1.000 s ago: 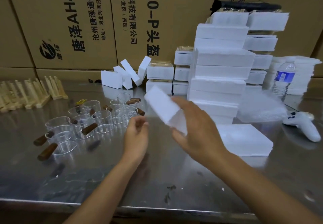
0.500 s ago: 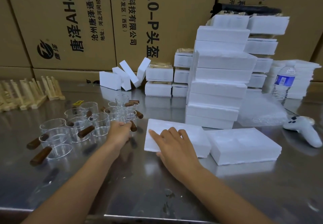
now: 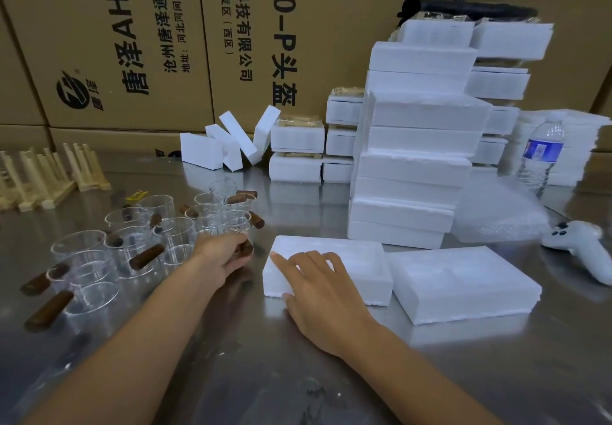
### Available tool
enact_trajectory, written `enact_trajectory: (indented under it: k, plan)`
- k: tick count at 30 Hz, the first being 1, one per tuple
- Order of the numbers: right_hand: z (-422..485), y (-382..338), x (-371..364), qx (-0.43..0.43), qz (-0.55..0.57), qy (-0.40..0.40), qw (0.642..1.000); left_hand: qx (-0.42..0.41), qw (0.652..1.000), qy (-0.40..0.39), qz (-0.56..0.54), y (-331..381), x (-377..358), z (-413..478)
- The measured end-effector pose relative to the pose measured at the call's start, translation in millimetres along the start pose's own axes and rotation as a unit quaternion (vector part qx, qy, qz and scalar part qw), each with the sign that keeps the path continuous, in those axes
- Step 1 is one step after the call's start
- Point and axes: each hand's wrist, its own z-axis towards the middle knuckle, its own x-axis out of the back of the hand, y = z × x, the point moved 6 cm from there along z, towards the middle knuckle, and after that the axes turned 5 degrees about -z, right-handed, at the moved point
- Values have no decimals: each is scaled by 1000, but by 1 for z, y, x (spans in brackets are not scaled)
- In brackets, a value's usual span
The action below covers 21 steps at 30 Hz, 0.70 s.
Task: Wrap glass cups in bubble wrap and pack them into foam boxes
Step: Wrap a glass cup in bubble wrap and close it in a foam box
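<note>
Head view: my left hand (image 3: 225, 254), curled round a glass cup (image 3: 241, 230), should lift vertically while my flat right hand (image 3: 326, 292) steadies the foam box (image 3: 361, 259) beneath it.

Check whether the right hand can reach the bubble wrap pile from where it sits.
Probably yes. The right hand rests open on the near foam box; only the second flat foam box lies between it and the bubble wrap, low enough to pass over.

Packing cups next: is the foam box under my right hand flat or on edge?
Flat: the foam box lies broad side down on the table under the right hand.
</note>
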Motion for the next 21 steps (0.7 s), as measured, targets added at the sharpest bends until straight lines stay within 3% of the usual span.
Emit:
enact_trajectory:
  k: [5,14,17,21]
  plan:
    - [-4,7,23,-53,114,102,987,-4,998,-30,-61,5,-18,-16]
    - [5,43,48,-144,340,216,904,-39,980,-158,-117,20,-91,-74]
    - [-1,64,54,-181,352,259,881,-18,977,-175,-120,13,-113,-85]
    - [-12,83,56,-197,332,275,880,-21,973,-207,-102,-2,-132,-96]
